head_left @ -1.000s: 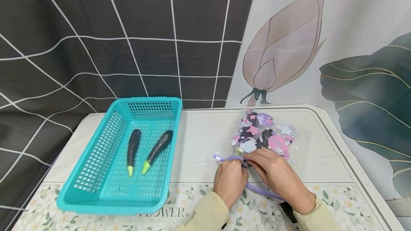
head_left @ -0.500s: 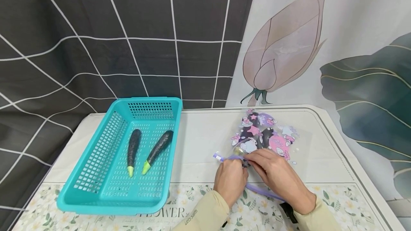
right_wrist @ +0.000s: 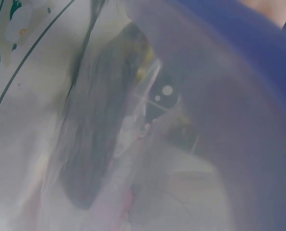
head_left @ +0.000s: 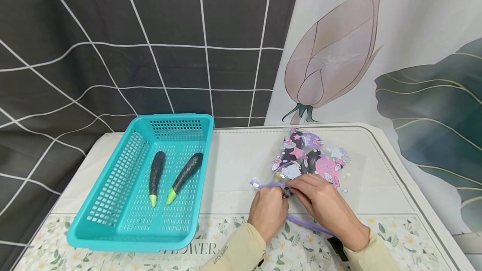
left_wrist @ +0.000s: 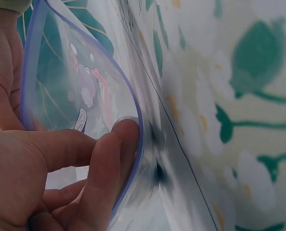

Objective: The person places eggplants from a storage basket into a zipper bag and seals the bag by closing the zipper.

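A clear plastic zip bag (head_left: 291, 170) with pink and purple cartoon prints lies on the right of the table, its purple zip edge towards me. Dark, long eggplant-like shapes show through its film. My left hand (head_left: 268, 212) pinches the near side of the bag's mouth; in the left wrist view, thumb and finger (left_wrist: 126, 139) hold the purple rim, which bows open. At the far side of the mouth, my right hand (head_left: 324, 204) pinches the edge, its fingertips partly hidden. In the right wrist view, a dark eggplant (right_wrist: 97, 115) shows blurred through the film.
A turquoise plastic basket (head_left: 207, 170) stands to the left on the table (head_left: 241, 162). Two dark eggplants, one left (head_left: 156, 175) and one right (head_left: 186, 175), lie in it with pale green ends towards me. A dark checked cloth (head_left: 169, 20) hangs behind.
My left hand has shifted slightly left and towards me, still pinching the near rim. The right hand, bag and basket stay almost where they were.
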Tool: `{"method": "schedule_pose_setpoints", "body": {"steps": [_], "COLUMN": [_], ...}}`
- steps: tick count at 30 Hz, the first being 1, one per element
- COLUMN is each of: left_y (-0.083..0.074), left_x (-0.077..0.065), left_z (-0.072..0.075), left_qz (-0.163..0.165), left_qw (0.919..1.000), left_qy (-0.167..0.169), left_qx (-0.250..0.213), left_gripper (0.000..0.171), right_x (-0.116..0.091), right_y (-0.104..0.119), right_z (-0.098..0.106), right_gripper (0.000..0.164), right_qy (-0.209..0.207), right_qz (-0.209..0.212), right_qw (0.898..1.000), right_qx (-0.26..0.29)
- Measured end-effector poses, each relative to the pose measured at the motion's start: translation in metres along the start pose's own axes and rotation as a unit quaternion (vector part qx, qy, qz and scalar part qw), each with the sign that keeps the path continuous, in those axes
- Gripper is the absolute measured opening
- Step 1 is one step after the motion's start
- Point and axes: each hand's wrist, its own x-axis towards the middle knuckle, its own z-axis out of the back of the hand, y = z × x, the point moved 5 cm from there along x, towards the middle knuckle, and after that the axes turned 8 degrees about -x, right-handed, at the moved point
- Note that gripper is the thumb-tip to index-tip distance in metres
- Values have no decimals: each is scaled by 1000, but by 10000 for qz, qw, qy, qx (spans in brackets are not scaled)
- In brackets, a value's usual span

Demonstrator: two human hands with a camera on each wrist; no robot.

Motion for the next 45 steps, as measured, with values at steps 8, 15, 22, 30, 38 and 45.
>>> {"method": "schedule_pose_setpoints", "body": {"steps": [8, 15, 22, 30, 38, 45], "left_y": [0, 0, -1, -1, 1, -3], "left_x": [-1, -4, -7, -13, -15, -17], "left_z": [2, 10, 21, 34, 48, 61], "left_qz": [-124, -163, -91, -141, 87, -99], "left_qw": [9999, 9997, 9996, 9990, 9984, 9993], "left_qy": [-45, -8, 53, 4, 65, -148], "left_qx": [14, -202, -274, -420, -556, -330], "left_gripper": [13, 20, 11, 10, 17, 16], "right_x": [0, 0, 1, 1, 1, 1], "right_y": [0, 0, 0, 0, 0, -1], "right_z": [-1, -1, 0, -1, 0, 1], "right_gripper": [12, 23, 28, 28, 29, 29], "right_qy": [6, -10, 16, 76, -1, 53], "right_qz": [13, 8, -38, -79, -46, -134], "right_qw": [10000, 10000, 10000, 9999, 10000, 9999], "right_qx": [65, -39, -89, -71, -69, -90]}}
